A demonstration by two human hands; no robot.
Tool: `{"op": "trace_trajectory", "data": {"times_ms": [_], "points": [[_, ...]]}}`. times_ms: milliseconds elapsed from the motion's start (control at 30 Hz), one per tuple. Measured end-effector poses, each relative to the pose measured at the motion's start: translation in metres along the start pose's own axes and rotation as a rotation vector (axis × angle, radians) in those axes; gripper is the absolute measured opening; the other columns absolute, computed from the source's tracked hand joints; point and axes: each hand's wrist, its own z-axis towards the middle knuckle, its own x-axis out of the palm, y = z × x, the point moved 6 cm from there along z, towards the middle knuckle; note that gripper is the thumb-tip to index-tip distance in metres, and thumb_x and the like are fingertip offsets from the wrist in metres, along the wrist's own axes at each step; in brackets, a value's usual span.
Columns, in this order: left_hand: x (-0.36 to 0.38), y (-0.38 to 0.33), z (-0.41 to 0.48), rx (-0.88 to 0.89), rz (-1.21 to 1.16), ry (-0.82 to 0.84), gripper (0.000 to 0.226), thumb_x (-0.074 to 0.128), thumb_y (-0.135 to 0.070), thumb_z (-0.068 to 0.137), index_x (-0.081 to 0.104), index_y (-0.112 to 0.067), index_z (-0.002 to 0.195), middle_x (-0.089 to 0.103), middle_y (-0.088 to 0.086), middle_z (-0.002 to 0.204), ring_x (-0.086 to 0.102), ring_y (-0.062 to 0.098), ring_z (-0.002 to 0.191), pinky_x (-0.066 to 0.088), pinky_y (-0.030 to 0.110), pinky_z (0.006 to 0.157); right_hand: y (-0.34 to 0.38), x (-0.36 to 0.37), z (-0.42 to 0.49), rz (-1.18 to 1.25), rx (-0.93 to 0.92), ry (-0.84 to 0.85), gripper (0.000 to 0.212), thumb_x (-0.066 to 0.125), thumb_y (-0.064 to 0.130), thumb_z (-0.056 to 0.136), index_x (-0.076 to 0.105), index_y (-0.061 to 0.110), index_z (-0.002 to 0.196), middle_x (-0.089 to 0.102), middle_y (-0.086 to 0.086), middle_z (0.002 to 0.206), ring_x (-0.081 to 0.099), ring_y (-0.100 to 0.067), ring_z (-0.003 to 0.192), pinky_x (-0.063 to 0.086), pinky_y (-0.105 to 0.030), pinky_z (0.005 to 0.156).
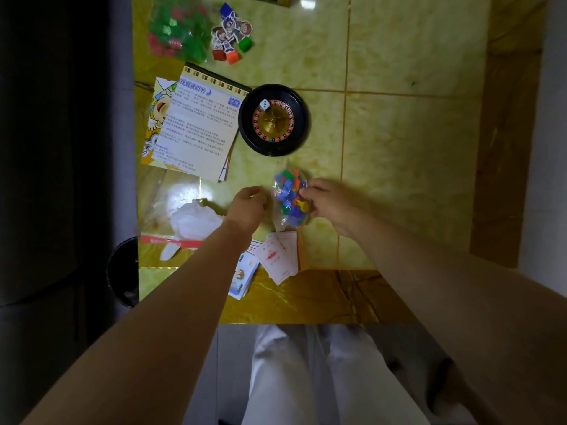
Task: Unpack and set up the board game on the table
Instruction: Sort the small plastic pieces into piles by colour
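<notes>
The yellow marbled surface (pixel 399 133) carries an instruction sheet (pixel 199 124) at the left. Beside it is a black roulette wheel (pixel 273 119) with a white die (pixel 264 104) on it. A bag of green and red houses (pixel 175 29) and character standees (pixel 231 33) lie at the far edge. Crumpled white plastic (pixel 193 222) and cards (pixel 279 256) lie near the front. The bag of coloured pieces (pixel 290 197) is just in front of the wheel. The right hand (pixel 331 200) pinches its side. The left hand (pixel 247 208) has its fingers curled at the other edge, too blurred to tell whether they grip.

Token bag (pixel 289 196) — right hand (pixel 330 201) grip
</notes>
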Motion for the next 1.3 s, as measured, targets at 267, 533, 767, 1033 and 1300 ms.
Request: {"op": "trace_trajectory", "data": {"times_ms": [267,533,767,1033,1300], "points": [[0.034,-0.009,-0.016,0.012,-0.045,0.291,0.022,0.059,-0.016,0.092,0.068,-0.003,0.107,0.065,0.012,0.100,0.058,0.021,0.089,0.047,0.032,0.083,0.002,-0.015,-0.009,0.114,0.021,-0.052,0.020,0.042,0.014,0.097,0.059,0.010,0.107,0.063,-0.003,0.088,0.059,-0.014,0.077,0.047,-0.021,0.061],[0.028,-0.019,-0.023,0.012,-0.123,0.114,0.012,0.070,0.001,0.083,0.060,-0.005,0.079,0.064,0.013,0.081,0.063,0.021,0.068,0.057,0.024,0.058,-0.017,-0.062,-0.015,-0.001,0.008,-0.364,0.028,0.047,0.016,0.098,0.059,0.000,0.118,0.062,-0.010,0.113,0.055,-0.016,0.089,0.043,-0.017,0.064],[0.063,-0.036,-0.047,0.076,-0.112,0.235,0.021,0.072,-0.007,0.083,0.060,-0.006,0.066,0.061,0.010,0.061,0.060,0.019,0.053,0.056,0.024,0.057,0.002,-0.070,-0.049,0.140,-0.162,-0.353,0.033,0.066,0.022,0.089,0.056,0.007,0.116,0.056,0.001,0.099,0.055,-0.007,0.085,0.041,-0.002,0.056],[0.095,-0.056,-0.067,0.147,-0.179,0.314,0.028,0.066,-0.018,0.090,0.056,-0.007,0.065,0.067,0.005,0.064,0.066,0.016,0.061,0.059,0.026,0.066,0.021,-0.080,-0.071,0.065,-0.178,0.068,0.011,0.069,0.017,0.087,0.060,0.011,0.084,0.066,-0.006,0.080,0.063,-0.012,0.068,0.052,-0.024,0.066],[0.082,-0.087,-0.076,0.443,0.577,-0.292,0.015,0.067,-0.025,0.079,0.058,-0.014,0.074,0.063,0.000,0.073,0.059,0.021,0.071,0.043,0.029,0.065,0.023,-0.155,-0.074,-0.064,-0.198,-0.437,0.019,0.067,0.011,0.075,0.050,0.017,0.071,0.059,-0.005,0.072,0.054,-0.016,0.065,0.045,-0.029,0.060]]}}
